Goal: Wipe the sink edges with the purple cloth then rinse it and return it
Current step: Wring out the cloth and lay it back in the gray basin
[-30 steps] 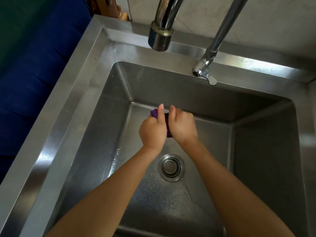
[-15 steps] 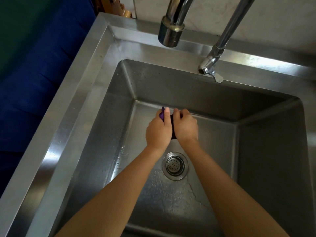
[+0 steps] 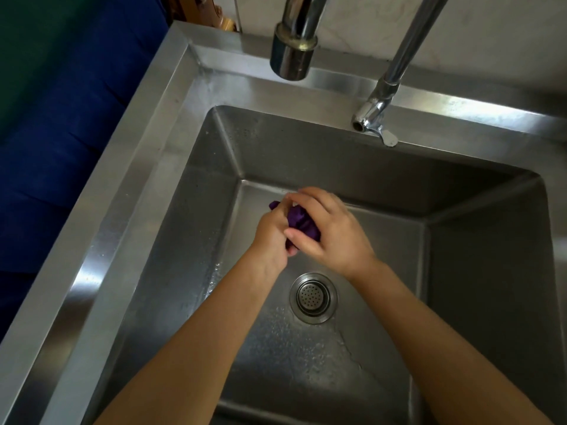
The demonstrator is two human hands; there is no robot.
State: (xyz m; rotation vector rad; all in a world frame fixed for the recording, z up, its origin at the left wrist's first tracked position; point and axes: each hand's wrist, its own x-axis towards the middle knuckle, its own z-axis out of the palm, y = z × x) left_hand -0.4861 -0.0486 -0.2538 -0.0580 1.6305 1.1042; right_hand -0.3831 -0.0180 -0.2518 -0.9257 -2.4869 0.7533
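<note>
The purple cloth (image 3: 299, 220) is bunched into a small wad over the middle of the steel sink basin (image 3: 171, 216). My left hand (image 3: 271, 237) grips its left side and my right hand (image 3: 333, 231) wraps over its right side, fingers curled around it. Most of the cloth is hidden between my hands; a small tip sticks out at the upper left. Both hands hover above the basin floor, just beyond the drain (image 3: 313, 297). No water runs from either tap.
A thick tap spout (image 3: 291, 61) hangs over the back rim, and a thinner tap (image 3: 372, 118) with a small lever stands to its right. The basin floor is wet around the drain. A blue surface (image 3: 61, 142) lies left of the sink's wide rim.
My hands have twisted against each other: the right hand has rolled over the top of the cloth, more purple shows between them, and the wad sits slightly nearer the drain.
</note>
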